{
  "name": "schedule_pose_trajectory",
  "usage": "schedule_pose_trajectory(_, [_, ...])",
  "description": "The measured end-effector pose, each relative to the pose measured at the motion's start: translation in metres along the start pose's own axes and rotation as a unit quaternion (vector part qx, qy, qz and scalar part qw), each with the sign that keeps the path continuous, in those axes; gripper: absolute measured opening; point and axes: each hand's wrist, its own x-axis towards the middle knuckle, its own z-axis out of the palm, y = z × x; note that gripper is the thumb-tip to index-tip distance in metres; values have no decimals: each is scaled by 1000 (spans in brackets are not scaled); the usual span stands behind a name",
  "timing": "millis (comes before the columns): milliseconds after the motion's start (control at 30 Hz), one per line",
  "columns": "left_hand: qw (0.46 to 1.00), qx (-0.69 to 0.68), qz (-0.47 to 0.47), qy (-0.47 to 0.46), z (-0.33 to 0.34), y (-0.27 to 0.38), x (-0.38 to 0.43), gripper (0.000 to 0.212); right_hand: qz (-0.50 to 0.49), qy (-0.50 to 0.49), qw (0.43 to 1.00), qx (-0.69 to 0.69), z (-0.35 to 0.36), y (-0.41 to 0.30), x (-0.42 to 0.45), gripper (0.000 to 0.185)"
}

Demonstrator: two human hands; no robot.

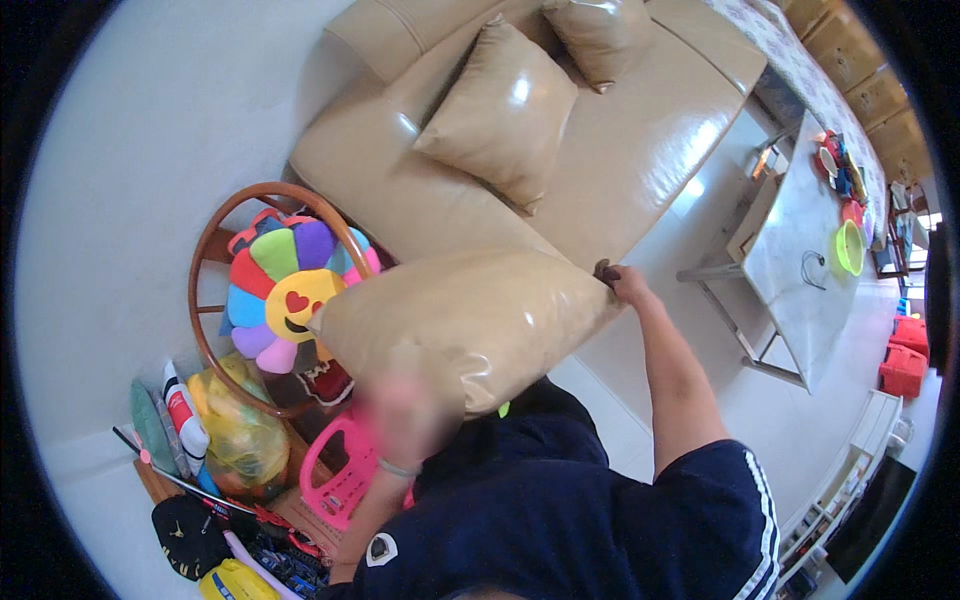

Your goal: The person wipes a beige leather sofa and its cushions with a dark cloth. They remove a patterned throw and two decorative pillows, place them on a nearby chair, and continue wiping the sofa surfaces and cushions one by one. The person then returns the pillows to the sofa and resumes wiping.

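A shiny tan leather-look cushion (480,322) is held up in front of my body. My right hand (626,285) grips its right corner together with a dark brown item that I cannot make out clearly. Against the cushion's lower left edge lies my left hand (409,420), wearing a bracelet; it is blurred, so its fingers cannot be read. Beyond the held cushion stands a tan sofa (630,157). On the sofa rest another square cushion (502,112) and a further cushion (600,37) near the backrest.
At left is a round wooden-framed chair (196,277) holding a multicoloured flower plush (274,300). Below it are a yellow bag (244,442), a pink plastic chair (322,457) and a black cap (187,532). A marble-topped table (795,247) with bowls stands at right.
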Motion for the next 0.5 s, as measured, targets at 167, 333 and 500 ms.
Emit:
schedule_pose_trajectory(167, [907, -316, -244, 134, 17, -25, 30, 22, -227, 344, 891, 191, -3, -91, -48, 33])
schedule_pose_trajectory(333, [888, -357, -251, 147, 28, 4, 124, 29, -442, 338, 796, 240, -58, -294, -130, 50])
schedule_pose_trajectory(500, [802, -542, -237, 85, 26, -21, 173, 32, -521, 437, 714, 164, -41, -320, -124, 35])
